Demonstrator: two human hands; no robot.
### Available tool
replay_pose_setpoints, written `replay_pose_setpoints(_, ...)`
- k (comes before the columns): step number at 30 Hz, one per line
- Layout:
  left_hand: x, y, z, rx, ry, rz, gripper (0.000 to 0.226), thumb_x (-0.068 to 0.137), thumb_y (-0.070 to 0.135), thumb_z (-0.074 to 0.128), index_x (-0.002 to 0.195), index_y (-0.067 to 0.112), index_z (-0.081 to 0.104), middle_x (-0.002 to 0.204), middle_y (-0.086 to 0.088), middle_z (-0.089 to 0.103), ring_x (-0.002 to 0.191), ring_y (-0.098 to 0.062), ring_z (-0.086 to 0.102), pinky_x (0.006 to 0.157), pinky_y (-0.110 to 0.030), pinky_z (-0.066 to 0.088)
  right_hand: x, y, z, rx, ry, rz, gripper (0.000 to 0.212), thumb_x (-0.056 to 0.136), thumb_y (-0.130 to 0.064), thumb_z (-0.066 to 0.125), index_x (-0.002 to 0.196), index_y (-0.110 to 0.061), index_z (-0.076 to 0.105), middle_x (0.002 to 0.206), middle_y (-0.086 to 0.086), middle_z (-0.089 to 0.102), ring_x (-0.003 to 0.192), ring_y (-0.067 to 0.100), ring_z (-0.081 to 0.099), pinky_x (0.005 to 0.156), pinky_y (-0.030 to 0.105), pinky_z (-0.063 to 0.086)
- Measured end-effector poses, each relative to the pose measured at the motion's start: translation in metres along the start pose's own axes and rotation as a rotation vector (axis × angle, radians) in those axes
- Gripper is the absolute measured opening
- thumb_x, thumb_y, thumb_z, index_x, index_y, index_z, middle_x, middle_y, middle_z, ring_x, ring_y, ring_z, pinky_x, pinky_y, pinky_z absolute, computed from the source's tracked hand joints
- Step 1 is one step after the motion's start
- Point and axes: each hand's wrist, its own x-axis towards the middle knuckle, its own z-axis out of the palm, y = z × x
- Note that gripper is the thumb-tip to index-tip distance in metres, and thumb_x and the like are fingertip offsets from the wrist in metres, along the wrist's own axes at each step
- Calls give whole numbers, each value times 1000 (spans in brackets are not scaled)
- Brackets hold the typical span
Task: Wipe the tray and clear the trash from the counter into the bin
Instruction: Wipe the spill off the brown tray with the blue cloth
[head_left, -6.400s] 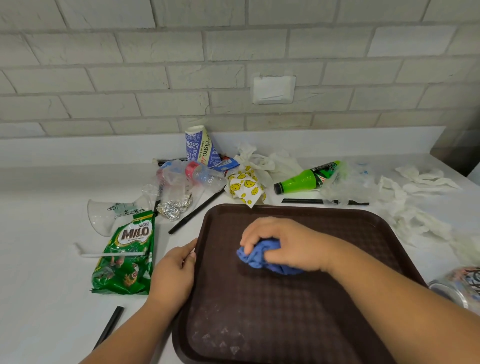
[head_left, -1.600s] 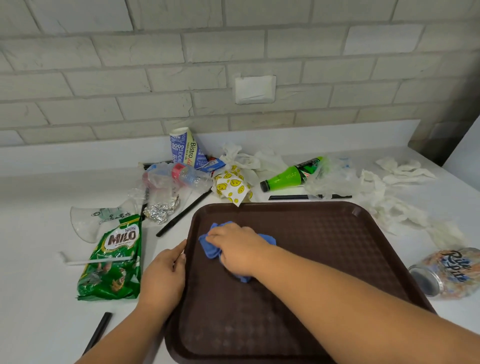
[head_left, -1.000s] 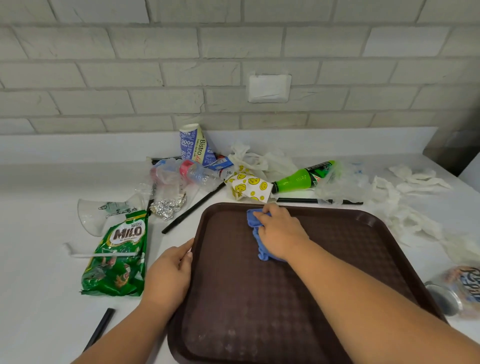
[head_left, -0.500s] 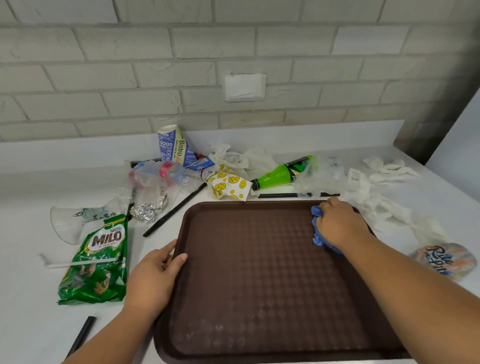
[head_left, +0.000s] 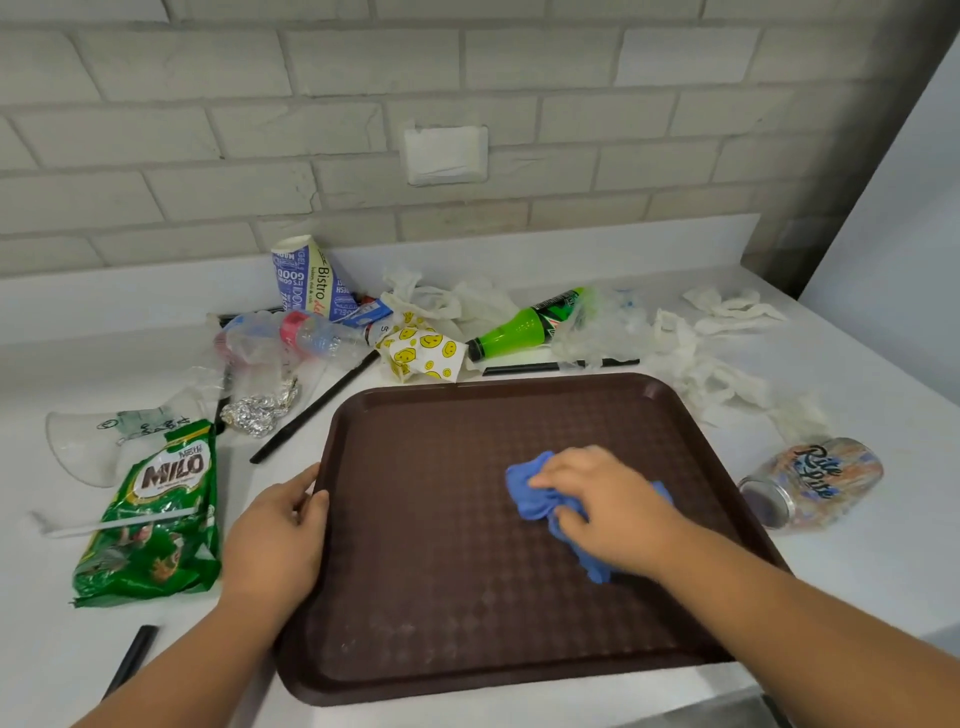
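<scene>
A dark brown tray (head_left: 441, 519) lies on the white counter (head_left: 857, 571) in front of me. My right hand (head_left: 608, 504) presses a crumpled blue cloth (head_left: 530, 493) onto the tray's middle right. My left hand (head_left: 275, 540) rests on the tray's left rim, fingers curled over the edge. Trash lies around the tray: a green Milo packet (head_left: 156, 514), a foil ball (head_left: 257, 410), a green bottle (head_left: 524, 327), a smiley-print wrapper (head_left: 423, 353) and a crushed can (head_left: 810, 483). No bin is in view.
Behind the tray lie a paper cup (head_left: 306, 280), a crushed clear bottle (head_left: 306, 335), black straws (head_left: 311, 410), white tissues (head_left: 717, 374) and a clear plastic cup (head_left: 88, 447). A brick wall backs the counter. The counter's front edge runs just below the tray.
My right hand has slid the blue cloth from the tray's far right corner back toward its middle right. My left hand has kept its hold on the left rim.
</scene>
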Motion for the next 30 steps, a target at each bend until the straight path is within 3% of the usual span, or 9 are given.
replay_pose_setpoints(4, -1, 1, 0, -4, -5, -4, 36, 93, 29, 50, 129, 28, 57, 110, -5, 67, 95, -24, 62, 81, -35, 47, -9, -47, 10, 82, -243, -370, 43, 82, -13, 55, 123, -25, 63, 123, -12, 58, 119, 13, 44, 104, 30, 37)
replay_pose_setpoints(6, -1, 2, -1, -15, -6, -8, 35, 93, 28, 51, 128, 28, 58, 112, -6, 67, 96, -25, 62, 81, -36, 47, -16, -55, 6, 132, -332, -459, 43, 80, -8, 58, 119, -26, 65, 120, -14, 60, 118, 9, 44, 103, 32, 38)
replay_pose_setpoints(9, -1, 2, -1, -20, -12, -18, 35, 93, 29, 51, 127, 29, 58, 113, -5, 67, 95, -24, 62, 81, -36, 47, -25, -38, -7, 225, -366, -381, 42, 72, -1, 59, 106, -23, 73, 110, -12, 66, 111, 3, 46, 100, 29, 41)
replay_pose_setpoints(13, -1, 3, -1, -12, -10, -31, 35, 93, 29, 52, 127, 28, 58, 113, -6, 68, 96, -26, 62, 82, -37, 47, -39, -18, -8, 201, -150, -135, 37, 77, -7, 56, 101, -29, 72, 107, -17, 62, 108, 0, 46, 96, 26, 42)
replay_pose_setpoints(17, -3, 4, -3, -12, -15, -33, 35, 93, 29, 52, 127, 28, 59, 113, -8, 68, 98, -27, 62, 80, -37, 47, -46, -34, 1, 141, -183, -204, 35, 83, -11, 54, 109, -29, 68, 112, -18, 59, 111, 2, 44, 97, 20, 39)
replay_pose_setpoints(20, -4, 6, -5, -23, -31, -36, 35, 93, 28, 53, 127, 27, 59, 111, -9, 68, 95, -27, 62, 75, -33, 43, -43, -16, -7, 160, -172, -147, 37, 81, -10, 55, 108, -29, 70, 114, -17, 60, 111, 2, 45, 99, 19, 37)
replay_pose_setpoints(24, -5, 8, -6, -46, -23, -29, 34, 92, 25, 54, 125, 26, 61, 109, -10, 69, 82, -19, 55, 72, -31, 41, -35, 30, -21, 54, 101, 216, 32, 83, -9, 58, 106, -27, 70, 117, -7, 60, 109, 14, 48, 98, 30, 41)
replay_pose_setpoints(26, -7, 8, -6, -28, -14, -14, 33, 93, 25, 53, 125, 27, 61, 109, -10, 69, 81, -17, 52, 72, -31, 40, -35, 31, -21, 8, 157, 335, 31, 86, -12, 55, 111, -26, 66, 119, -6, 57, 110, 16, 46, 95, 31, 43)
replay_pose_setpoints(30, -9, 10, -6, -24, -3, -12, 33, 93, 25, 53, 125, 26, 60, 109, -10, 68, 89, -24, 59, 73, -32, 41, -49, 2, -12, 13, -15, 60, 36, 85, -12, 55, 117, -28, 63, 121, -12, 53, 113, 10, 42, 100, 27, 39)
